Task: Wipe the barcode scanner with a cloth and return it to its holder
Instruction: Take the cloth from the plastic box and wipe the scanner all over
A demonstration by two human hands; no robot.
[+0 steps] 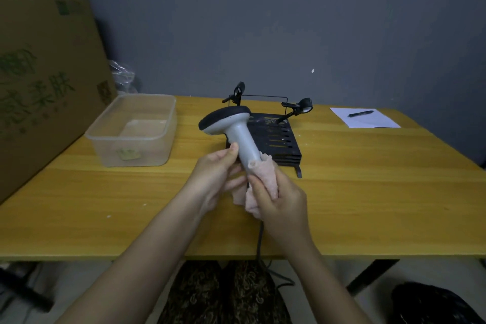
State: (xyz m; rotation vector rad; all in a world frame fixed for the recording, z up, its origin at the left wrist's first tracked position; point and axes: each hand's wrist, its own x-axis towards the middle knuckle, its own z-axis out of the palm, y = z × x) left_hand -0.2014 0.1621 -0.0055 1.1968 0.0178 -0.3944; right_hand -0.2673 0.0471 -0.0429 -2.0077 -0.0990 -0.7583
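A grey barcode scanner [238,131] with a black head is held upright above the wooden table [368,192], head tilted to the left. My left hand [214,179] grips its handle from the left, thumb on the shaft. My right hand [278,200] holds a pale pink cloth [265,176] wrapped around the handle's lower end. The scanner's dark cable [260,242] hangs down over the table's front edge. Right behind the scanner stands the black metal holder [278,139], with slots in its plate and a wire frame at the back.
A clear plastic tub [134,131] sits at the left of the table. A large cardboard box [44,81] stands further left. A sheet of paper [368,121] with a black pen [360,113] lies at the back right. A dark bag [431,302] is on the floor at the right.
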